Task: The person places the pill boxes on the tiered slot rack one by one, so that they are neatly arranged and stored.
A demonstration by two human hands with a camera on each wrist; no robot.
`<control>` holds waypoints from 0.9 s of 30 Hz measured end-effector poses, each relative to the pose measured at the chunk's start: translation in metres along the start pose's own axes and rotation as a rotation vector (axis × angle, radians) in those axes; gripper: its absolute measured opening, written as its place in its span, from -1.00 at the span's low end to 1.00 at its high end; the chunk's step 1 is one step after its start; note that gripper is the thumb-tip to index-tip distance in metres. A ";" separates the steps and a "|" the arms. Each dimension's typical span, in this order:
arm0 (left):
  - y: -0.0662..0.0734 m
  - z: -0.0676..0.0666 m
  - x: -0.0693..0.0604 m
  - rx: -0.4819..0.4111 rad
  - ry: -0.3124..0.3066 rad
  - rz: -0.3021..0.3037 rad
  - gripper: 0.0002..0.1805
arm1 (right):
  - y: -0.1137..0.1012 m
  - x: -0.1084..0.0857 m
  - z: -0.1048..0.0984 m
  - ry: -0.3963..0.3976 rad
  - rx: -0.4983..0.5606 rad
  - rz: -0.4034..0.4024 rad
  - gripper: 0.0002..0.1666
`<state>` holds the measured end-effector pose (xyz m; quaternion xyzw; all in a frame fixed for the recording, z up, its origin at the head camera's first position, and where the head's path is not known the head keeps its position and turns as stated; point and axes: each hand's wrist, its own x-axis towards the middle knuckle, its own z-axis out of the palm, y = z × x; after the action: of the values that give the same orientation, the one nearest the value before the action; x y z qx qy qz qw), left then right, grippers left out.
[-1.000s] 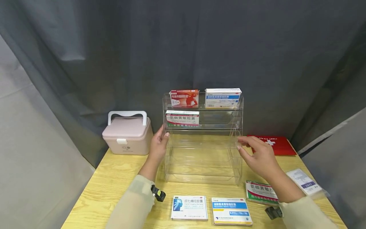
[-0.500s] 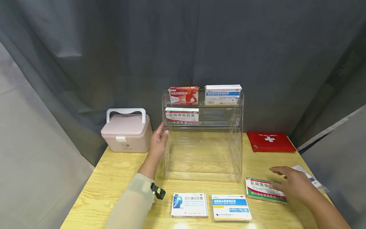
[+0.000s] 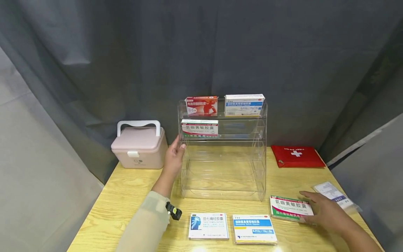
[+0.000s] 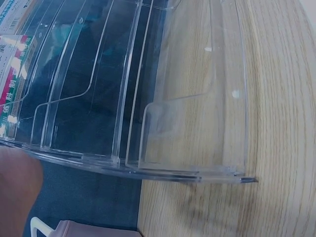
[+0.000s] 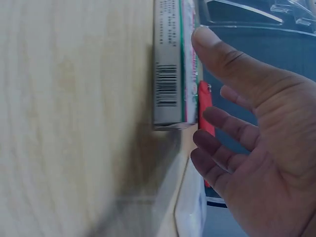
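A clear acrylic tiered rack (image 3: 221, 168) stands upright on the table. My left hand (image 3: 174, 157) grips its left side panel, thumb in front; in the left wrist view only part of the hand shows at the rack's edge. My right hand (image 3: 329, 211) is at the right end of a green-and-white medicine box (image 3: 288, 208) lying flat. In the right wrist view the thumb is at the box's edge and the fingers are spread apart; whether the thumb touches it I cannot tell. The rack holds a red box (image 3: 202, 106), a blue-and-white box (image 3: 244, 105) and another green-and-white box (image 3: 199, 128).
On the table's front lie a white box with a blue head picture (image 3: 209, 226) and a blue-and-white box (image 3: 254, 229). A clear-bagged white pack (image 3: 335, 194) and a red first aid pouch (image 3: 297, 156) lie at right. A pink lidded case (image 3: 138, 147) stands left.
My right hand has left the rack's right side and moved right and down to the green-and-white box on the table. My left hand has stayed on the rack.
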<state>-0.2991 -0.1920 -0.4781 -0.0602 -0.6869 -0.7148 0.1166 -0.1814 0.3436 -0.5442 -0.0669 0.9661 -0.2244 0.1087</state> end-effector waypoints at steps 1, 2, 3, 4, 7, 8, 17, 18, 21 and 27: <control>-0.001 0.000 0.000 -0.004 0.000 0.000 -0.33 | 0.001 0.000 0.002 0.000 -0.003 0.002 0.32; -0.001 0.000 0.000 -0.008 -0.001 0.001 -0.33 | 0.001 0.000 0.004 0.002 -0.003 0.002 0.32; -0.002 0.000 0.000 -0.011 -0.002 0.002 -0.33 | 0.002 0.000 0.006 0.003 -0.005 0.008 0.32; -0.002 0.000 0.001 -0.015 -0.005 0.004 -0.33 | 0.002 0.000 0.008 0.003 -0.003 0.014 0.32; -0.003 0.000 0.001 -0.021 -0.010 0.009 -0.34 | 0.005 0.001 0.013 0.018 -0.010 0.010 0.29; -0.003 0.000 0.001 -0.021 -0.009 0.008 -0.34 | 0.006 0.001 0.014 0.027 -0.011 0.004 0.28; -0.002 -0.001 -0.001 0.016 0.006 -0.003 -0.34 | 0.009 0.001 0.018 0.053 -0.023 -0.003 0.26; -0.002 -0.001 -0.001 0.016 0.005 -0.006 -0.34 | 0.010 0.001 0.018 0.054 -0.022 -0.007 0.25; -0.002 -0.001 0.000 0.013 0.004 -0.008 -0.34 | 0.009 0.000 0.019 0.061 -0.019 -0.005 0.24; 0.000 0.000 -0.001 0.003 0.004 -0.010 -0.33 | 0.006 -0.001 0.019 0.136 -0.016 -0.007 0.20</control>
<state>-0.2986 -0.1922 -0.4786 -0.0551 -0.6880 -0.7145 0.1147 -0.1761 0.3413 -0.5633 -0.0558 0.9727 -0.2212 0.0417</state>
